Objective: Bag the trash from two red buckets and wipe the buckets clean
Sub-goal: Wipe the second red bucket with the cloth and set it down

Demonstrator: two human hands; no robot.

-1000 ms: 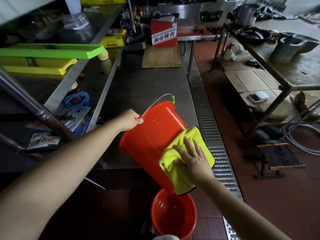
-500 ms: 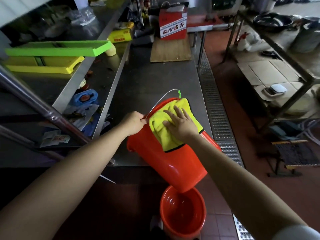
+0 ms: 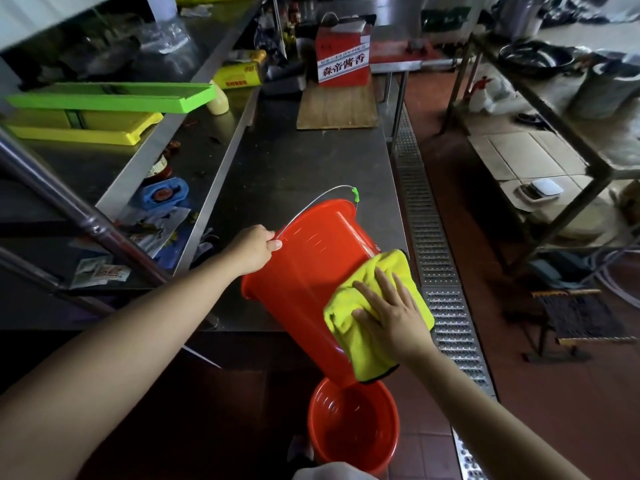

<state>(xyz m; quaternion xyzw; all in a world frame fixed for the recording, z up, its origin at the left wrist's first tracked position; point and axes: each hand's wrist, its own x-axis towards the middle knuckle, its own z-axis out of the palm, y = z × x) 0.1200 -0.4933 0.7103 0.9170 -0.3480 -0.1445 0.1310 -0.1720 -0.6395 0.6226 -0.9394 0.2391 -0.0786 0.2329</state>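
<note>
Left hand (image 3: 254,249) clamps tilted bucket (image 3: 304,271) at its rim; right hand (image 3: 391,315), fingers spread, presses cloth (image 3: 377,271) flat: overlapping strokes should suit.

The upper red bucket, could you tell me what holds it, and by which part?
The left hand grips the tilted red bucket at its rim by the wire handle; the right hand presses a yellow cloth flat against its side.

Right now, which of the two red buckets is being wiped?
The tilted bucket at the counter edge: the left hand holds its rim, the right hand presses a yellow cloth on it. The other bucket stands untouched on the floor.
</note>
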